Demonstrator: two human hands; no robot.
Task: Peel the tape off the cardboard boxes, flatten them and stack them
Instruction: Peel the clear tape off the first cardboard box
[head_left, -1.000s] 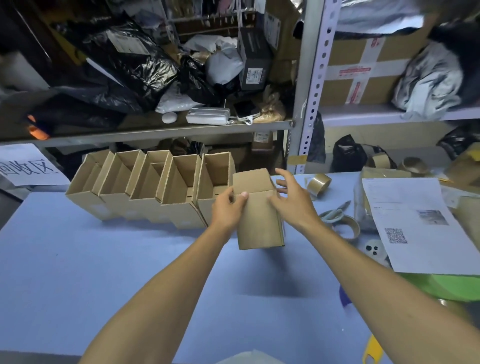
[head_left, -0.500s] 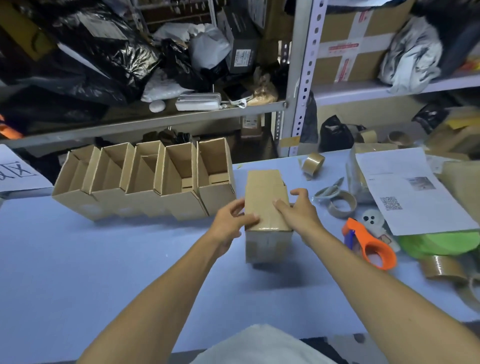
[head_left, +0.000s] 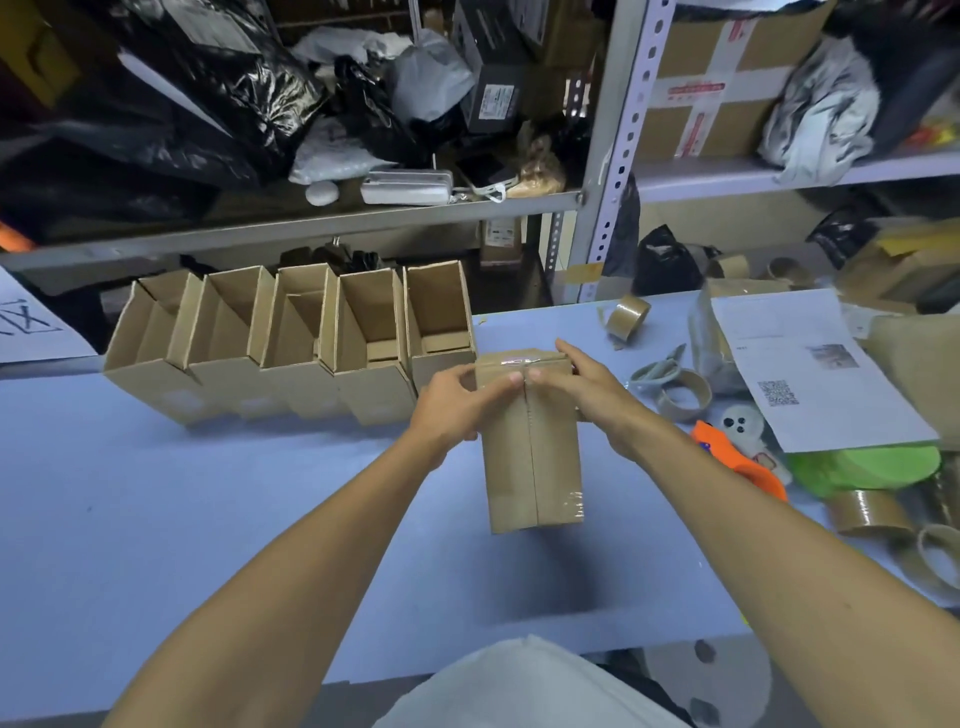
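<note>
A small closed cardboard box (head_left: 532, 467) stands on the blue table (head_left: 208, 519), its centre seam covered by clear tape. My left hand (head_left: 457, 405) grips the box's upper left side, thumb tip on the seam near the top edge. My right hand (head_left: 587, 395) grips the upper right side, thumb meeting the left thumb at the seam. Behind and to the left leans a row of several open cardboard boxes (head_left: 291, 348) with their flaps up.
Tape rolls (head_left: 628, 317) (head_left: 867, 512), scissors (head_left: 657, 369), an orange tape dispenser (head_left: 737, 460), a printed sheet (head_left: 810, 369) and a green object (head_left: 867, 467) crowd the table's right side. Cluttered metal shelves (head_left: 311, 223) stand behind. The table's near edge is by my body.
The box was turned so its taped seam faces up toward me and set closer. Both thumbs shifted onto the seam near the top edge.
</note>
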